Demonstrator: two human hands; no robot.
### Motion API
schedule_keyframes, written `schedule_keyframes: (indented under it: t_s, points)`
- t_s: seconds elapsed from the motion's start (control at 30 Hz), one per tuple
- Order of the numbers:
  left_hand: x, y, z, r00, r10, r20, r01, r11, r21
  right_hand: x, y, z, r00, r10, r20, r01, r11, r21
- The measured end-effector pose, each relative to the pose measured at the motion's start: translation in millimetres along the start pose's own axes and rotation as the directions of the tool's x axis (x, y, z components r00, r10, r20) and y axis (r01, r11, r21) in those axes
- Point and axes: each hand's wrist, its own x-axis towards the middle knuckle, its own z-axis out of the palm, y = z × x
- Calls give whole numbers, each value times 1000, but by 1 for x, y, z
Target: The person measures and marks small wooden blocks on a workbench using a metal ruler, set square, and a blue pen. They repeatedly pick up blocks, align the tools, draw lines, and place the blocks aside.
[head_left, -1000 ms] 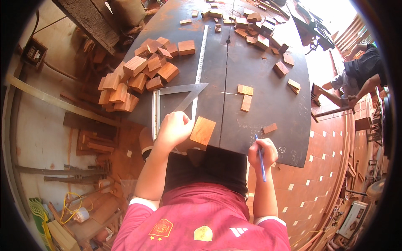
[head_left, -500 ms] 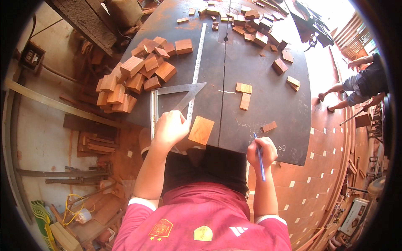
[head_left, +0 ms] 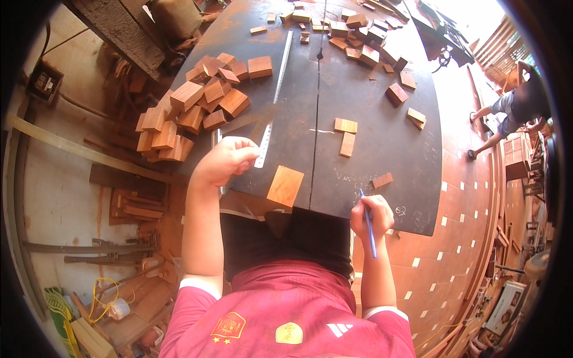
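Observation:
My left hand (head_left: 228, 160) has its fingers closed at the metal set square (head_left: 239, 121), whose arms are blurred and partly hidden behind the hand. The fingertips are beside the near end of a long white ruler (head_left: 276, 98) lying on the dark tabletop. In my right hand (head_left: 371, 216) is a blue pen (head_left: 369, 231), its tip pointing at the table near chalk-like marks. A small reddish wood piece (head_left: 382, 180) lies just beyond that hand. Between the hands, a larger wood block (head_left: 285, 186) sits at the table's front edge.
Piled wood blocks (head_left: 186, 95) stand on the left of the table (head_left: 382, 143). More small blocks (head_left: 369, 55) are scattered at the far side, and two thin pieces (head_left: 346, 134) touch near the middle. Another person (head_left: 528, 101) is on the tiled floor at right.
My left hand has moved up and left, and the set square has shifted with it, now blurred. My right hand and pen have hardly moved. The other person has changed posture.

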Motion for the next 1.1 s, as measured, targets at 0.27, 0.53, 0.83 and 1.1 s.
schedule_keyframes:
  t_s: [0.27,0.53,0.83,1.1]
  points:
    - [-41,-14,27,997,50,59,-53,998,37,2,-1,0,1000,-7,10,7,1000,0]
    - [-76,-42,40,972,143,-188,-49,901,430,-1,-2,0,1000,9,28,-9,1000,-1]
    - [-72,-72,45,962,182,-201,-89,911,402,15,-64,43,938,2,347,-47,991,122]
    - [-58,-85,52,957,131,-258,-55,957,284,39,-60,63,760,79,645,-165,984,73]
